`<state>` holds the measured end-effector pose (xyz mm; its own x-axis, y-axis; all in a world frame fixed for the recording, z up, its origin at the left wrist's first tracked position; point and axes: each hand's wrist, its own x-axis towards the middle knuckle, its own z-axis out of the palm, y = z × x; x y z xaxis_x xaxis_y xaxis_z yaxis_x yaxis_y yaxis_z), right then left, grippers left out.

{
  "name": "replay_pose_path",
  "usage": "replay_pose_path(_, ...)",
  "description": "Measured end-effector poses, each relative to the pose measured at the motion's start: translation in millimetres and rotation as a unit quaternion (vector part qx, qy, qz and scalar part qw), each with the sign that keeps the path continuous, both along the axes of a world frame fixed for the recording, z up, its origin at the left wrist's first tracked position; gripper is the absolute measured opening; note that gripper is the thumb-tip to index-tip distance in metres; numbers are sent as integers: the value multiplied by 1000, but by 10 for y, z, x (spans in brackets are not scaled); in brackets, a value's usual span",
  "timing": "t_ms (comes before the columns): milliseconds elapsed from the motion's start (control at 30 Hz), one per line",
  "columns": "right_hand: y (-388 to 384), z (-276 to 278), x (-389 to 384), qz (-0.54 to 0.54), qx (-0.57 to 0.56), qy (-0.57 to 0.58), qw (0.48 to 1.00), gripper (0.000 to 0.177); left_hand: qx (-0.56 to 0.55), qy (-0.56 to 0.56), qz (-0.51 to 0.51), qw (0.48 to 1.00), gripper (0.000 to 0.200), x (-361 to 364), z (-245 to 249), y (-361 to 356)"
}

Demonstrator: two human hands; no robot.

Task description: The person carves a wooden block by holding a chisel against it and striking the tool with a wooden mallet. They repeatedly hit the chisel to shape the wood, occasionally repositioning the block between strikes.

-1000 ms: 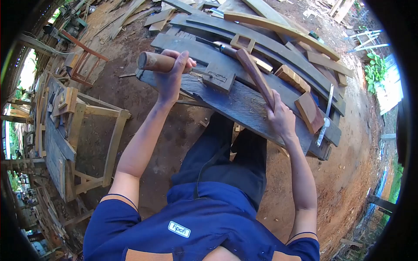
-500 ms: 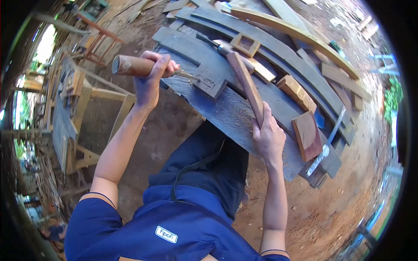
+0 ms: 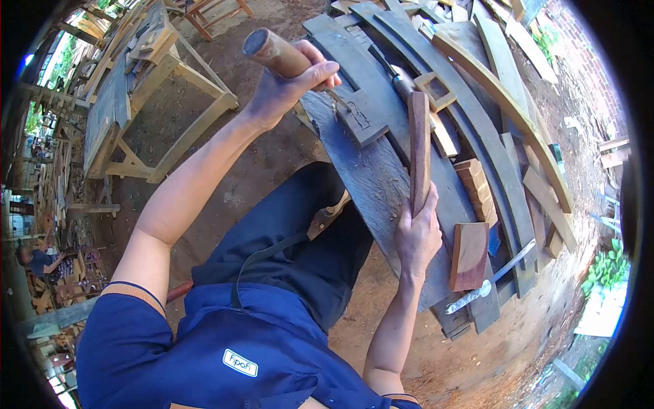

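View had swung round; both grips unchanged. Left hand [image 3: 289,88] closed around chisel [image 3: 276,51] handle, blade at notched block [image 3: 361,117] on plank [image 3: 381,184] edge. Right hand [image 3: 417,238] clenched on wooden stick [image 3: 418,143] beside block.

Block [image 3: 361,117] lies on plank [image 3: 371,187], left of stick [image 3: 418,143].
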<state>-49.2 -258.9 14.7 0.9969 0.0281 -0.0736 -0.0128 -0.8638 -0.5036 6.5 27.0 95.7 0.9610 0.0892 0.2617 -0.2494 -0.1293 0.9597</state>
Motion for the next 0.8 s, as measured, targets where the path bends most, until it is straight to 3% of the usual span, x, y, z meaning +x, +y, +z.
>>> replay_pose_path(300, -11, 22, -8, -60, 37, 13, 997, 58, 15, -4, -43, 999, 14, -17, -50, -40)
replay_pose_path(400, 25, 23, -24, -75, 28, 24, 996, 56, -51, -32, -31, 998, 18, 33, -110, -22)
replay_pose_path(800, 77, -9, -9, -81, 1, 7, 997, 55, -128, -73, -72, 986, 18, 167, -280, 160)
